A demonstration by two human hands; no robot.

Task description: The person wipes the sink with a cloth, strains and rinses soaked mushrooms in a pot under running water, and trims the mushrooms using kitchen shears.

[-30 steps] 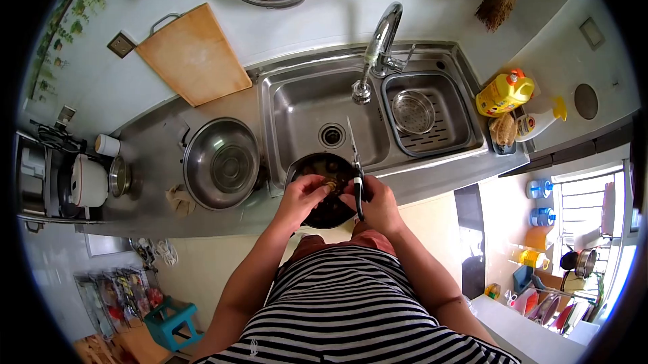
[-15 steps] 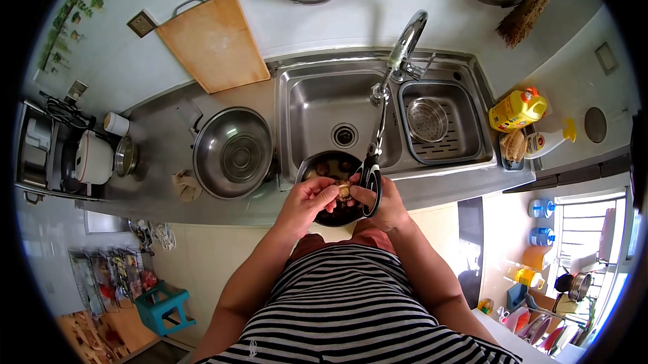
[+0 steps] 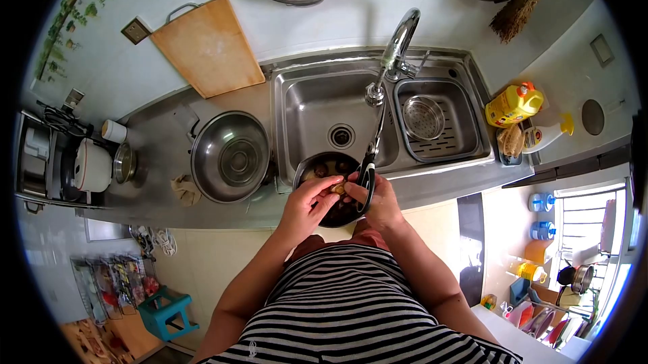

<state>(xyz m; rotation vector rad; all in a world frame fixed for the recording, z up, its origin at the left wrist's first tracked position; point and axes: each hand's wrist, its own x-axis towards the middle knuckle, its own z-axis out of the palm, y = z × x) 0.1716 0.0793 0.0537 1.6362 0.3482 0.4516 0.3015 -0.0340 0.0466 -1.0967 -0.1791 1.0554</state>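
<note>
My left hand (image 3: 307, 205) pinches a small brown, mushroom-like piece (image 3: 339, 189) with a pale yellowish part, its fingers curled in front of my body. My right hand (image 3: 381, 203) meets it from the other side, its fingertips at the same piece. Black-handled scissors (image 3: 366, 178) hang in my right hand, blades pointing away toward the faucet. Right below both hands is a dark round bowl (image 3: 297, 176) at the front edge of the sink. Several dark brown round pieces (image 3: 320, 170) lie in it. My hands hide part of the bowl.
A double steel sink (image 3: 304, 111) lies ahead under a faucet (image 3: 400, 36); its right basin holds a perforated steel bowl (image 3: 423, 119). To the left are a wide steel basin (image 3: 233, 158) and a leaning cutting board (image 3: 209, 46). Yellow detergent (image 3: 514, 105) stands right.
My left fingers have spread a little and shifted over the brown piece, which has turned between my hands. The scissors remain in my right hand. The view has shifted slightly.
</note>
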